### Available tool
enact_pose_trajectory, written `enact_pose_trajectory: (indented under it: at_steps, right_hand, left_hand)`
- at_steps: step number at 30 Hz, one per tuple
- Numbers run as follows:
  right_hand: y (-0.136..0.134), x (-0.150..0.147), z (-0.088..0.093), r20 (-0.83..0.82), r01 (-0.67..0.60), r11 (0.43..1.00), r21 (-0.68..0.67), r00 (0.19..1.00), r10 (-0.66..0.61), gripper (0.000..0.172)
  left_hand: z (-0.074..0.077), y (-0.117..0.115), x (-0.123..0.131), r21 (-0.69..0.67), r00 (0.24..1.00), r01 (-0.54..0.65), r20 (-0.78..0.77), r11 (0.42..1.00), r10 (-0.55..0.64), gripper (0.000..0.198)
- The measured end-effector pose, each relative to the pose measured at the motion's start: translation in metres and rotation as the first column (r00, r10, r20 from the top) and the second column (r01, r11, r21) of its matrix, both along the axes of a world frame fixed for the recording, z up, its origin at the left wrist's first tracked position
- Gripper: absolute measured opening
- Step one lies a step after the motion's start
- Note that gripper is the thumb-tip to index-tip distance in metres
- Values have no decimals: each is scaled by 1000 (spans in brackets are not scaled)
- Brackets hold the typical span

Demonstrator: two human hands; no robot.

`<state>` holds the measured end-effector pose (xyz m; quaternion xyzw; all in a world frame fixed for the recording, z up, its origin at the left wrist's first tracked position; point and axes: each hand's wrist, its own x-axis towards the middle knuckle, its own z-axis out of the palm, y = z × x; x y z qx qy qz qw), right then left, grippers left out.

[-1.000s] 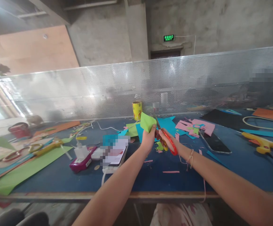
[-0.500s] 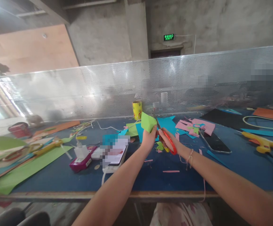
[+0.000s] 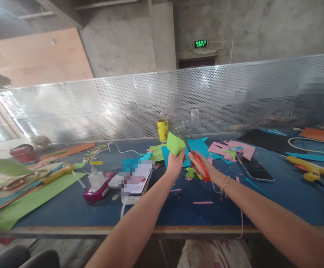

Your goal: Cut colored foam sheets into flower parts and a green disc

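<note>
My left hand [image 3: 175, 163] is closed round the lower edge of a small light-green paper piece [image 3: 174, 143], held up above the blue table [image 3: 67, 208]. My right hand [image 3: 205, 167] grips red-handled scissors [image 3: 197, 163], fingers through the handles. The blades point up and away, meeting the right edge of the green paper. Both hands hover over green and pink paper scraps [image 3: 190, 172] lying on the table.
A phone [image 3: 136, 182] on a charger cable lies left of my hands, beside a pink box [image 3: 96, 191] with a white plug. Coloured paper sheets [image 3: 228, 149], a dark phone [image 3: 255, 169], a yellow glue gun [image 3: 311, 169] and a yellow can [image 3: 162, 130] lie around. A perforated metal screen [image 3: 234, 96] backs the table.
The scissors have shifted slightly up and right against the green paper's edge. Both hands otherwise stay in nearly the same place.
</note>
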<state>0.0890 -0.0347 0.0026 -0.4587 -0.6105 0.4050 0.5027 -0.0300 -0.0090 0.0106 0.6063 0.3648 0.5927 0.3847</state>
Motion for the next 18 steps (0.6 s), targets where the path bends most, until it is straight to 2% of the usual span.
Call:
enact_pose_trajectory:
  at_steps: [3, 6, 18]
  right_hand:
    - [-1, 1, -1, -66, -53, 997, -49, 997, 50, 44]
    - [-1, 1, -2, -85, -71, 997, -43, 994, 67, 41]
    - [4, 4, -6, -13, -80, 996, -39, 997, 79, 41]
  left_hand:
    - [1, 0, 0, -43, 1000, -19, 10, 999, 19, 32]
    - [1, 1, 0, -36, 1000, -20, 6, 999, 20, 32]
    - [1, 0, 0, 5, 999, 9, -31, 1000, -9, 32]
